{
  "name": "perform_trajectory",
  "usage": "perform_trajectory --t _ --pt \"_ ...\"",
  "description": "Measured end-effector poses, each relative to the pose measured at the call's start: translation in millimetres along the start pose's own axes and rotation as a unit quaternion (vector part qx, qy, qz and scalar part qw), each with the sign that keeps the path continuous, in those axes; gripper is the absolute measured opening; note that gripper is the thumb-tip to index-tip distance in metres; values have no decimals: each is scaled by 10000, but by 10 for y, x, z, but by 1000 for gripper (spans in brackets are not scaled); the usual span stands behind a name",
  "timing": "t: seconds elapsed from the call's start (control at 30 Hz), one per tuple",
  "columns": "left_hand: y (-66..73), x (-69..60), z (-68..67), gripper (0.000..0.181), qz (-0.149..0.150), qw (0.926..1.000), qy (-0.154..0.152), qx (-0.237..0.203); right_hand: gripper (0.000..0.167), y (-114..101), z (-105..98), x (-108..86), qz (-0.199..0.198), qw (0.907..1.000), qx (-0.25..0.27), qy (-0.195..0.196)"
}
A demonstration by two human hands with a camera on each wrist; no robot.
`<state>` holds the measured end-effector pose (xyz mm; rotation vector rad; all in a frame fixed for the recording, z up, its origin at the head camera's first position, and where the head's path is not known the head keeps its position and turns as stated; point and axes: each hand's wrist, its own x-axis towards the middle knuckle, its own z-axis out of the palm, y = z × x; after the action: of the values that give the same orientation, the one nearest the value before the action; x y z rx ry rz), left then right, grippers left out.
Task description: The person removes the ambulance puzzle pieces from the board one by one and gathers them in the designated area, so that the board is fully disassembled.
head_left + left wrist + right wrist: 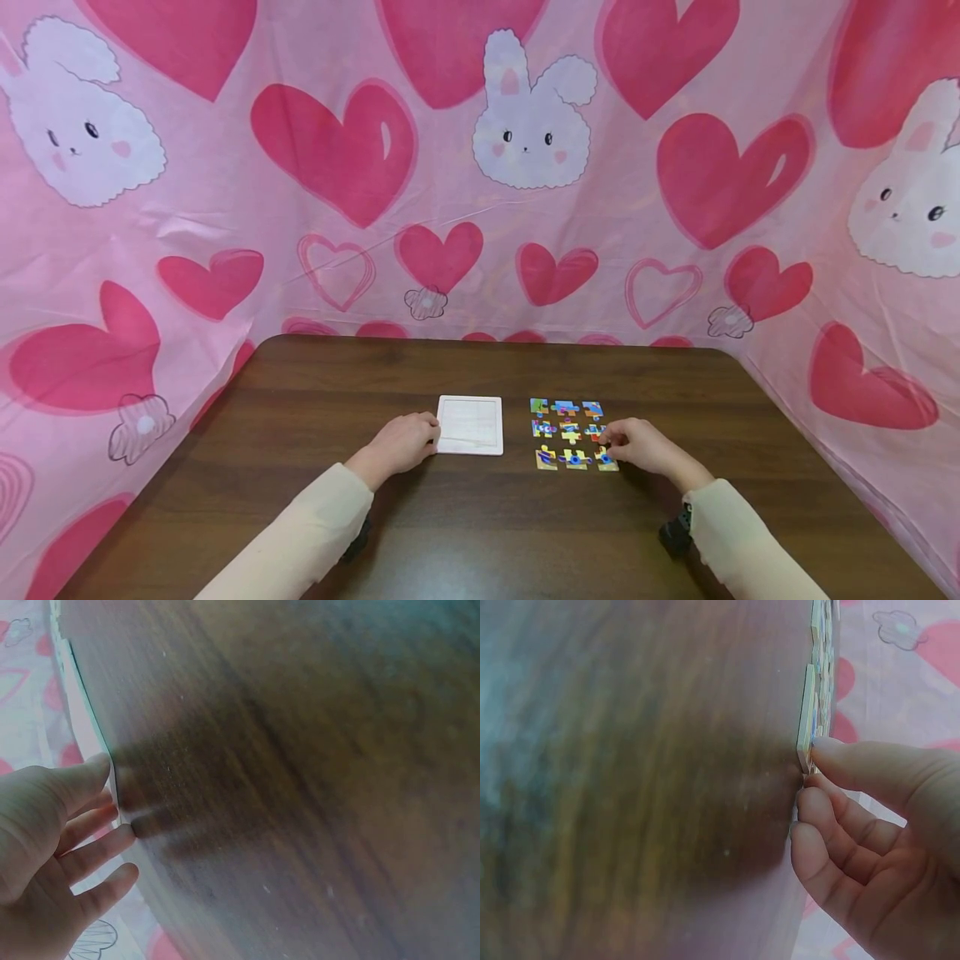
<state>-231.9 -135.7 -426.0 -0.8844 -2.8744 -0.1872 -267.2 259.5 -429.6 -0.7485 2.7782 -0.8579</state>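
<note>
In the head view my left hand [402, 439] is at the left side of a flat, white square puzzle tray [469, 451]. The left wrist view has the thumb on the tray's near edge and fingers about its corner; the hand [52, 840] grips it there. Right of the tray, colourful jigsaw pieces [570, 432] lie in three spaced rows of three. My right hand [647, 446] is over their right side. Thumb and index finger of that hand [877, 840] pinch the near right jigsaw piece [806, 720], partly covered by the thumb.
Everything lies on a dark brown wooden table [480, 525]. A pink curtain [450, 200] with hearts and rabbits encloses its back and sides. A black strap device [677, 533] sits below the right sleeve.
</note>
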Motion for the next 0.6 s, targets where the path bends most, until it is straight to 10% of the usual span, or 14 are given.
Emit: perform_trajectory --t 0.6 --pt "-4 13 30 8 -106 9999 -90 -90 8 3 -8 -11 106 9998 152 -49"
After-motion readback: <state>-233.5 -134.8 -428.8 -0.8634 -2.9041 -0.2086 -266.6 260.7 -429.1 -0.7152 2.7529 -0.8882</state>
